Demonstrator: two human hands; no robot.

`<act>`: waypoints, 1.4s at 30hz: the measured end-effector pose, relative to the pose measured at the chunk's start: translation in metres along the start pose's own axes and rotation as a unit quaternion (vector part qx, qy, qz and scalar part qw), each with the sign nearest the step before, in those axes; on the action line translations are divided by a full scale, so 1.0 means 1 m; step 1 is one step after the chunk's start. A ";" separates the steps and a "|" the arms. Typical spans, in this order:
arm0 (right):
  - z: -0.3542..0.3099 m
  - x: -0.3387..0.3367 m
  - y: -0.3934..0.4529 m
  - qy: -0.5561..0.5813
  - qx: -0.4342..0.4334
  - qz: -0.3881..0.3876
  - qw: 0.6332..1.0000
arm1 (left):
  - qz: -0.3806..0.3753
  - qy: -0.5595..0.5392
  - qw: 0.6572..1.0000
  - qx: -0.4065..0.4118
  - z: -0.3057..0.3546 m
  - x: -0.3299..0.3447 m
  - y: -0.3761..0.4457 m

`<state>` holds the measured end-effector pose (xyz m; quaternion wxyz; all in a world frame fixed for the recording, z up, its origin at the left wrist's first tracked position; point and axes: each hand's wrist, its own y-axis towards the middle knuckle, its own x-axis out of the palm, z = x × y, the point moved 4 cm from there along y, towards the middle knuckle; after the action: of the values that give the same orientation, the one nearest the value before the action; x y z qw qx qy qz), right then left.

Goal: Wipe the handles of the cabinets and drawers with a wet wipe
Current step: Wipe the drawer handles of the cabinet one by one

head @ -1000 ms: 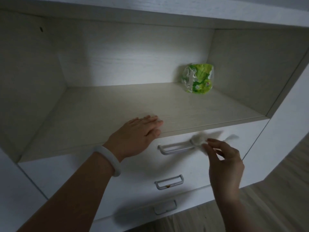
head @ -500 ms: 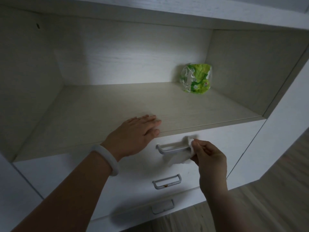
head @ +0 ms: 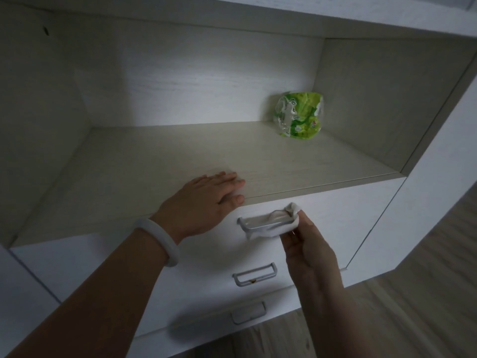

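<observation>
Since a second ago the right hand (head: 308, 251) has draped the wet wipe (head: 280, 223) over the top drawer handle (head: 258, 223), pinch grip at its 3 o'clock end; left hand (head: 204, 202) flat on shelf (head: 284, 164); wiping under way.

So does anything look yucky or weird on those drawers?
Yes: the middle drawer's handle has a small brownish spot on its lower bar, like dirt or rust. The right hand has the wipe on the top handle.
</observation>
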<state>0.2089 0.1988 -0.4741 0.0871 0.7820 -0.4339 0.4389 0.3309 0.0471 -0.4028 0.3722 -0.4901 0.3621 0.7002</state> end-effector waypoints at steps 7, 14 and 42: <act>0.003 -0.004 -0.012 -0.077 -0.047 -0.004 0.996 | -0.004 0.007 1.000 0.003 -0.002 0.002 0.001; -0.002 0.000 -0.019 -0.207 -0.126 0.088 0.966 | -0.006 0.008 1.000 -0.006 -0.002 0.001 0.004; 0.015 0.009 -0.035 -0.263 -0.188 0.032 0.946 | -0.013 0.007 1.000 -0.008 -0.001 0.000 0.000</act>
<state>0.2464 0.2066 -0.4676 0.1016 0.8249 -0.5405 0.1305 0.3307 0.0464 -0.4031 0.3743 -0.5028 0.3529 0.6946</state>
